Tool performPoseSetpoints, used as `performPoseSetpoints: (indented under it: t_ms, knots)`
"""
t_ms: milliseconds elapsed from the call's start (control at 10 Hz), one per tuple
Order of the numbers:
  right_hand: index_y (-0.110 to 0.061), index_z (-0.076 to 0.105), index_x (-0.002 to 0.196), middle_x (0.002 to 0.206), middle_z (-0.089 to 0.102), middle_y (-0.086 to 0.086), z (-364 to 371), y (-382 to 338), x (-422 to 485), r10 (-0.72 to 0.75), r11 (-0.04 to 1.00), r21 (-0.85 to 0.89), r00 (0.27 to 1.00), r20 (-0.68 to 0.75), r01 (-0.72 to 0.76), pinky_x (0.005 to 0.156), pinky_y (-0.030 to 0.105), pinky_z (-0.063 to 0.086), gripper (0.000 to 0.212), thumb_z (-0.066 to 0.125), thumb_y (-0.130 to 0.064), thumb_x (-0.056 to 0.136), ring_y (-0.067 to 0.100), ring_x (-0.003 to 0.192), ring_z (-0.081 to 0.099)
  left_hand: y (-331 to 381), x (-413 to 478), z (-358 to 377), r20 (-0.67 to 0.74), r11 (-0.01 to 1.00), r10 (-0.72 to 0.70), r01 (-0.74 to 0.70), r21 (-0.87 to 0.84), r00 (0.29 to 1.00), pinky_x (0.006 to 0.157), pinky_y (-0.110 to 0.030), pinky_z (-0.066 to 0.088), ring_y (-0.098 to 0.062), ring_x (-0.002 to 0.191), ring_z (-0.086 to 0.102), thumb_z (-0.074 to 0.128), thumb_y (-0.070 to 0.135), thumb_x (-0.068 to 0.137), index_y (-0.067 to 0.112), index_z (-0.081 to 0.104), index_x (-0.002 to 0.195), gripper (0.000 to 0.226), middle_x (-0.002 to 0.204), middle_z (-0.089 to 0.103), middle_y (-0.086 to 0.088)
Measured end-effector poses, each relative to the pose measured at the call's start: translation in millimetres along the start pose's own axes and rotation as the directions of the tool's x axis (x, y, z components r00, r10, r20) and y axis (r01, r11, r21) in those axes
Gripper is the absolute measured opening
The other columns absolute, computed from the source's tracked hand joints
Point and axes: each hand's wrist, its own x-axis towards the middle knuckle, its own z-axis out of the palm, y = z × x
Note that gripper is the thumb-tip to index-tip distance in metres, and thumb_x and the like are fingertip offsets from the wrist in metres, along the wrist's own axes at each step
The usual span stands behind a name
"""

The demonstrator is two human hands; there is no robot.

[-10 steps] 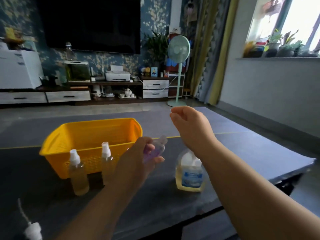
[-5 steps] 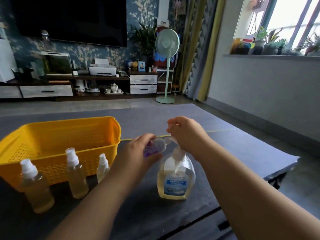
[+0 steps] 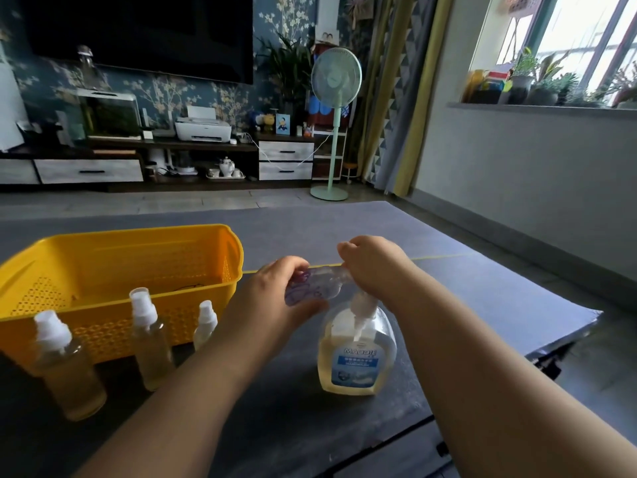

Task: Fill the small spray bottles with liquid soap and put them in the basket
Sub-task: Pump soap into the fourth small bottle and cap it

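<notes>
Head view: left hand (image 3: 275, 300), grip around small bottle (image 3: 319, 288); right hand (image 3: 377, 267), grip over soap pump (image 3: 362, 307).

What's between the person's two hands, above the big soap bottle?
A small clear bottle with a purple label, tilted sideways; the left hand grips it, the right hand is at its neck. Head view.

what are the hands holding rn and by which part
Left hand grips the small purple-labelled bottle round its body, lying sideways. Right hand curls over the pump of the soap dispenser, at that bottle's mouth.
</notes>
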Motion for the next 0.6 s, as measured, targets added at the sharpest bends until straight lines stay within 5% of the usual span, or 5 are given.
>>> performPoseSetpoints:
  t_ms: [300,400,500,600]
  knots:
    - [0.001,0.052,0.116,0.115,0.057,0.019,10.5,2.1,-8.0,0.059,0.991,0.126,0.998,-0.037,-0.054,0.072,0.032,0.037,0.024,0.041,0.002,0.095,0.038,0.108,0.057,-2.3,-8.8,3.0,0.002,0.998,0.002,-0.002,-0.058,1.000,0.066,0.002,0.033,0.003,0.093,0.046,0.065,0.049,0.078,0.031,0.056,0.117,0.044,0.110,0.058,0.012]
    - [-0.008,0.050,0.090,0.098,0.050,0.018,2.4,-2.0,-17.7,0.073,0.977,0.204,0.995,-0.070,-0.058,0.075,0.033,0.038,0.017,0.037,-0.003,0.099,0.034,0.094,0.049,-2.2,-8.5,2.9,0.003,0.999,0.023,-0.023,-0.035,1.000,0.069,-0.001,0.031,0.002,0.096,0.045,0.061,0.052,0.079,0.032,0.053,0.122,0.048,0.116,0.057,0.011]
    - [-0.013,0.053,0.094,0.097,0.054,0.011,-5.7,-3.2,-15.3,0.108,0.913,0.404,0.988,-0.110,-0.055,0.085,0.036,0.047,0.024,0.034,-0.024,0.104,0.026,0.088,0.049,1.3,-7.8,1.3,0.002,0.999,0.048,-0.048,0.013,0.999,0.068,-0.002,0.032,0.002,0.099,0.044,0.059,0.048,0.083,0.030,0.046,0.130,0.052,0.123,0.054,0.010]
    - [-0.013,0.058,0.096,0.096,0.058,0.010,-10.4,-2.5,-14.2,0.070,0.923,0.384,0.993,-0.090,-0.030,0.087,0.036,0.049,0.030,0.036,-0.033,0.103,0.025,0.086,0.051,2.8,-8.1,-1.7,-0.008,0.994,0.072,-0.071,0.089,0.997,0.078,-0.009,0.037,-0.005,0.109,0.047,0.064,0.042,0.082,0.032,0.038,0.137,0.061,0.130,0.049,0.008]
